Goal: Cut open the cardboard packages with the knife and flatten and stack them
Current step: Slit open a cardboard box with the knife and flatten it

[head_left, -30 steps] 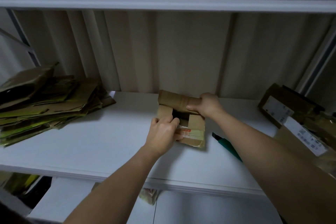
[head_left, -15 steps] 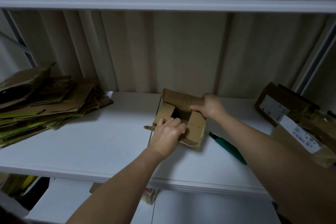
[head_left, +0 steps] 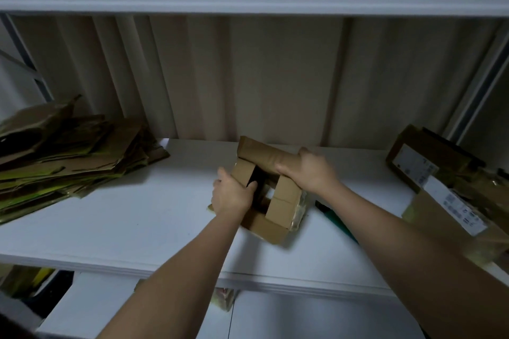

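- left hand (head_left: 232, 195) grips the opened cardboard box (head_left: 278, 209) mid-shelf, fingers hooked over its left wall
- right hand (head_left: 308, 170) clasps the far flap
- knife (head_left: 334, 219) lies just right of the box
- flattened stack (head_left: 63, 157) far left on the white shelf (head_left: 132, 217), labelled boxes (head_left: 446, 192) far right, pale curtain (head_left: 248, 77) behind

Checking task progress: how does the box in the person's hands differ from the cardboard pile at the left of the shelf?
The box keeps its volume, flaps open; the pile is flattened sheets. The box is gripped by the left hand and right hand; nobody touches the pile. The box is plain brown; the pile shows green-yellow edges. Both are cardboard on the white shelf.
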